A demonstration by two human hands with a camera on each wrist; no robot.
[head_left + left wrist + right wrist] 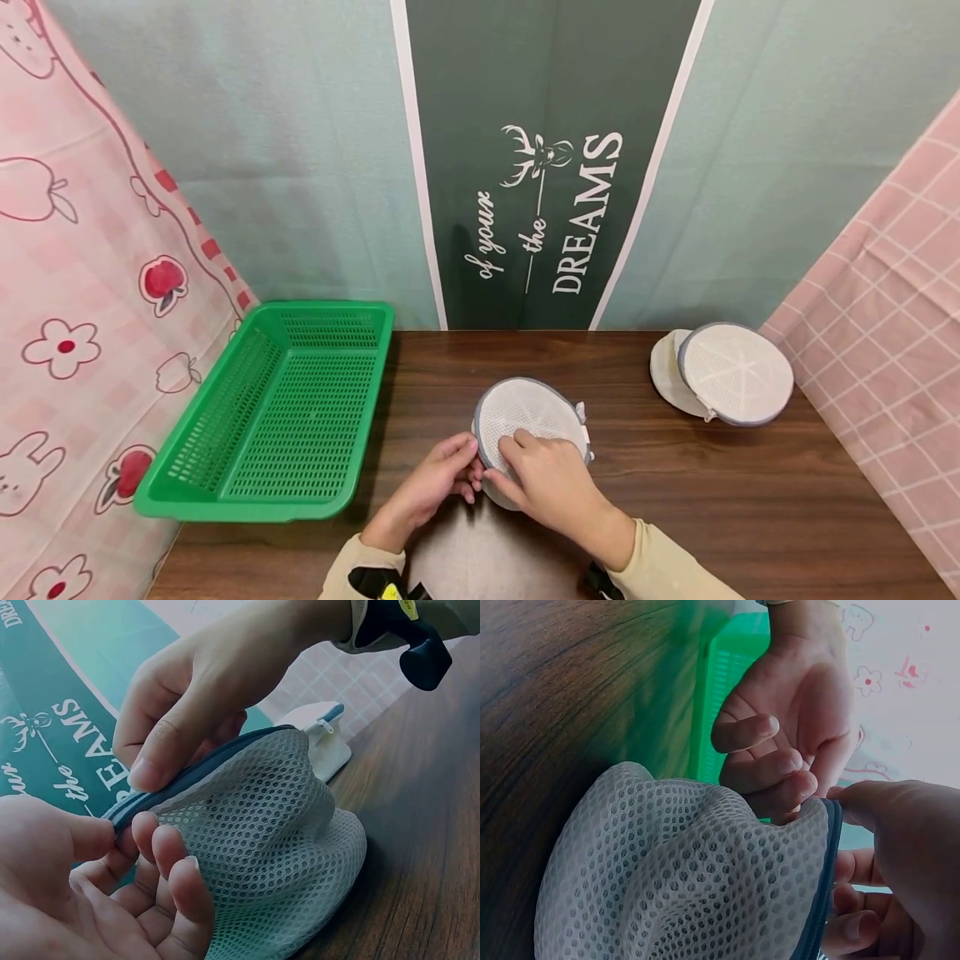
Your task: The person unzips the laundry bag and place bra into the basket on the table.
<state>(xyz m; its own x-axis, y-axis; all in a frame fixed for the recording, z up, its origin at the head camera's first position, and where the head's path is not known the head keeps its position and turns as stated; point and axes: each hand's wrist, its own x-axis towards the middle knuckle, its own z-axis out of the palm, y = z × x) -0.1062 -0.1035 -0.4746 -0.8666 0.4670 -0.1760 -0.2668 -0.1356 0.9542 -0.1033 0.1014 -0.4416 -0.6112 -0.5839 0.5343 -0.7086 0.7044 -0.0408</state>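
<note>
A round white mesh laundry bag with a grey-blue zipped rim stands on the table in front of me. My left hand pinches the rim at its left side between thumb and forefinger, the other fingers loosely curled. From the right, my right hand reaches over the bag; its thumb and fingers grip the zipped edge close to my left fingertips. In the right wrist view the mesh side bulges and folds below that dark edge.
At the left stands a green plastic basket with slotted walls. Two more round white mesh bags overlap at the back right of the brown wooden table. Patterned cloths hang behind and at both sides.
</note>
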